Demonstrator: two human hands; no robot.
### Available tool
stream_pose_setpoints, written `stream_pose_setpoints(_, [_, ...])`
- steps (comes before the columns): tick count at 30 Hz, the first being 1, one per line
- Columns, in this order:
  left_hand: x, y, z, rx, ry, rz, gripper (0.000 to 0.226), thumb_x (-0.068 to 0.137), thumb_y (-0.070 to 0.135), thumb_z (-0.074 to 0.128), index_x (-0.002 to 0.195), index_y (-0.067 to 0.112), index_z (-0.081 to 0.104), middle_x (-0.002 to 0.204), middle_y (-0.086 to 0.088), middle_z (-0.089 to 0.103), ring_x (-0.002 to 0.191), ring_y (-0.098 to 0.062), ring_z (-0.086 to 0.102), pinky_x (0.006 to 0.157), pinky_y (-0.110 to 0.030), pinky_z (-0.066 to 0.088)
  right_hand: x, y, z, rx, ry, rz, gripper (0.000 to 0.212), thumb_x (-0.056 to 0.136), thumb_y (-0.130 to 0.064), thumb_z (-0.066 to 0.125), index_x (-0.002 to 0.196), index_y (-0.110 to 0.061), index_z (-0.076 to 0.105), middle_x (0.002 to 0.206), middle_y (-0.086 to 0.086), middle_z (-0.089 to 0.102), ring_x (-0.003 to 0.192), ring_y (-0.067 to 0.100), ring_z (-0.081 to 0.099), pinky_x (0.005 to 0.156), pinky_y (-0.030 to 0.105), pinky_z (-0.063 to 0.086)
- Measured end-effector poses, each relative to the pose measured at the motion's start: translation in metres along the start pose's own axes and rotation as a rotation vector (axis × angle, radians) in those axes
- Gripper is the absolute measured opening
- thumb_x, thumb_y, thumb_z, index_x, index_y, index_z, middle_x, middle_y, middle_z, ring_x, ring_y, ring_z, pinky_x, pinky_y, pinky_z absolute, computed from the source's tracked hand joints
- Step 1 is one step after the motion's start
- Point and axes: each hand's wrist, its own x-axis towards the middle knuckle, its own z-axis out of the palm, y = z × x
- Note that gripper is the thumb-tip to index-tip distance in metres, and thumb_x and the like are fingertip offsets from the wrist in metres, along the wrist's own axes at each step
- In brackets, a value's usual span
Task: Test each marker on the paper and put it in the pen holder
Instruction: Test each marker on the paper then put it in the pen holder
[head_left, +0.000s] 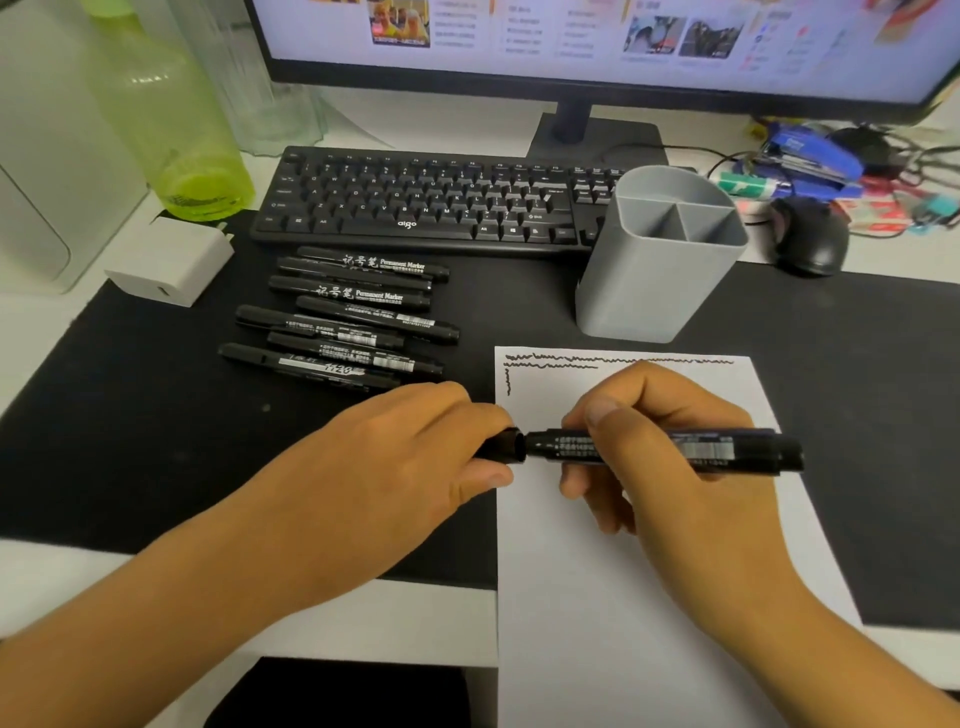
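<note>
Holding one black marker (670, 450) level above the paper (639, 571), I judge the step in hand to be at the cap: either it is coming off for a test or going back on after one, and I cannot tell which from this view alone. My right hand (670, 467) is curled round the barrel, thumb on top and fingers wrapped beneath, so it grasps the marker firmly. My left hand (405, 457) pinches the cap (506, 445) between thumb and fingertips, the cap's open mouth right against the marker's end; whether the two parts are seated or just apart is too fine to see.

If the cap is coming off, the next move calls for a straight pull along the barrel, then tipping the nib down to the bare white area below the squiggles. If it is going on, it calls for a firm push until it seats, then a lift toward the holder.

Farther up the sheet, wavy test lines (618, 359) run along the top edge and down the left corner. Left of the paper, seven more markers (353, 317) lie side by side on the black desk mat (130, 415), all capped. Beyond the paper stands the grey pen holder (660, 270), its compartments apparently empty, just in front of the black keyboard (415, 202).
</note>
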Motion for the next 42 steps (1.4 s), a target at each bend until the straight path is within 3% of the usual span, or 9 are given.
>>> stream_pose_setpoints(9, [-0.007,0.007,-0.006,-0.314,-0.066,-0.048,0.039,0.094,0.046,0.030,0.109,0.022,0.057,0.086,0.018,0.042,0.074,0.002,0.044,0.068,-0.009,0.040,-0.007,0.001,-0.002,0.045,-0.149,0.010,0.018,0.078,-0.039,0.067,0.072,-0.023,0.063,0.067,0.011,0.073,0.036,0.011,0.058,0.040,0.017,0.046])
stream_pose_setpoints(13, [-0.008,0.014,-0.011,-0.250,-0.065,0.019,0.034,0.095,0.037,0.032,0.096,0.017,0.060,0.080,0.015,0.041,0.069,0.001,0.041,0.061,-0.008,0.037,-0.013,-0.002,0.006,0.142,-0.148,0.048,0.036,0.066,-0.063,0.079,0.064,-0.031,0.064,0.062,0.015,0.070,0.031,0.012,0.057,0.038,0.019,0.048])
stream_pose_setpoints(17, [-0.009,0.024,-0.015,-0.359,-0.064,0.019,0.035,0.091,0.045,0.034,0.087,0.022,0.060,0.075,0.015,0.050,0.073,-0.003,0.050,0.063,-0.011,0.042,-0.012,0.008,0.013,0.060,-0.316,0.203,0.039,0.101,-0.020,0.058,0.063,-0.018,0.049,0.046,0.002,0.055,0.021,-0.001,0.046,0.027,0.007,0.033])
stream_pose_setpoints(19, [-0.008,0.027,-0.017,-0.426,-0.138,-0.011,0.037,0.083,0.056,0.031,0.088,0.030,0.057,0.076,0.019,0.048,0.087,0.002,0.050,0.073,-0.006,0.039,-0.015,0.014,0.005,0.087,-0.216,-0.045,0.027,0.091,-0.037,0.072,0.070,-0.026,0.060,0.057,-0.007,0.066,0.032,-0.003,0.056,0.035,0.010,0.043])
stream_pose_setpoints(23, [-0.011,0.013,-0.028,-0.171,-0.084,0.041,0.031,0.094,0.048,0.028,0.096,0.032,0.054,0.076,0.021,0.041,0.071,0.006,0.041,0.070,0.001,0.032,-0.012,0.002,-0.022,0.188,-0.378,-0.056,0.022,0.087,-0.044,0.074,0.101,-0.028,0.075,0.082,-0.007,0.074,0.060,0.004,0.068,0.056,0.018,0.054])
stream_pose_setpoints(26, [-0.011,-0.002,-0.043,-0.058,-0.075,0.003,0.037,0.098,0.051,0.014,0.111,0.037,0.045,0.082,0.028,0.028,0.076,0.009,0.032,0.074,0.000,0.032,0.000,-0.021,-0.040,-0.044,-0.353,-0.147,0.035,0.093,-0.045,0.064,0.117,-0.021,0.074,0.090,-0.004,0.075,0.070,0.010,0.069,0.062,0.022,0.055])
stream_pose_setpoints(32, [-0.005,-0.003,-0.060,0.032,0.101,0.068,0.054,0.092,0.056,0.038,0.137,0.028,0.042,0.093,0.020,0.041,0.079,0.001,0.043,0.085,-0.009,0.032,0.018,-0.053,-0.046,-0.742,-0.458,-0.369,0.025,0.094,-0.048,0.061,0.103,-0.030,0.076,0.080,-0.012,0.069,0.075,0.009,0.064,0.064,0.020,0.051])
stream_pose_setpoints(36, [-0.008,-0.017,-0.060,-0.053,0.322,-0.140,0.072,0.081,0.063,0.047,0.143,0.030,0.027,0.100,0.021,0.048,0.080,-0.004,0.052,0.069,-0.020,0.043,0.055,-0.064,-0.073,-0.467,-0.258,-0.332,0.019,0.099,-0.031,0.058,0.093,-0.023,0.074,0.082,-0.011,0.073,0.070,0.002,0.065,0.063,0.016,0.052])
stream_pose_setpoints(42, [-0.016,-0.056,-0.037,0.353,0.018,-0.323,0.057,0.087,0.060,0.040,0.124,0.019,0.054,0.108,-0.002,0.060,0.093,-0.020,0.057,0.075,-0.040,0.050,0.111,-0.055,-0.075,-0.398,0.129,-0.399,0.019,0.095,-0.018,0.070,0.111,-0.016,0.062,0.098,0.000,0.075,0.092,0.011,0.074,0.084,0.031,0.061])
